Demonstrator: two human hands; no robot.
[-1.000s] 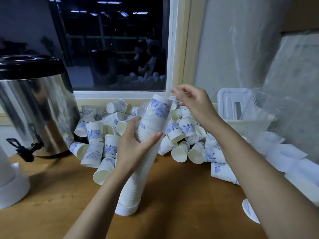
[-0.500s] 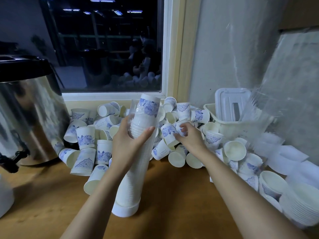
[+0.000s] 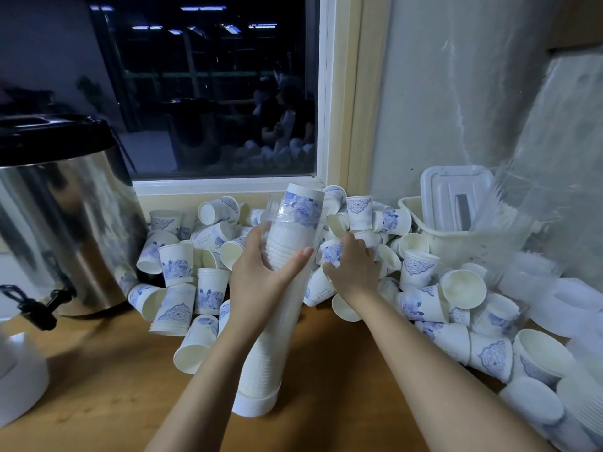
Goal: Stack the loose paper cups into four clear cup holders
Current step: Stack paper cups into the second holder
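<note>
Left hand (image 3: 261, 275) wraps the clear cup holder (image 3: 277, 324) near its top, fingers curled round the tube, so that the tall stack leans toward me with its white base cap (image 3: 254, 404) planted on the wooden table (image 3: 114, 386). Right hand (image 3: 354, 269) reaches just beside it into the pile of loose paper cups (image 3: 176, 265), fingers curled over one blue-printed cup (image 3: 331, 252). I judge this high grip steadies the opening, where the uppermost cup (image 3: 303, 207) protrudes, for the next insertion.
</note>
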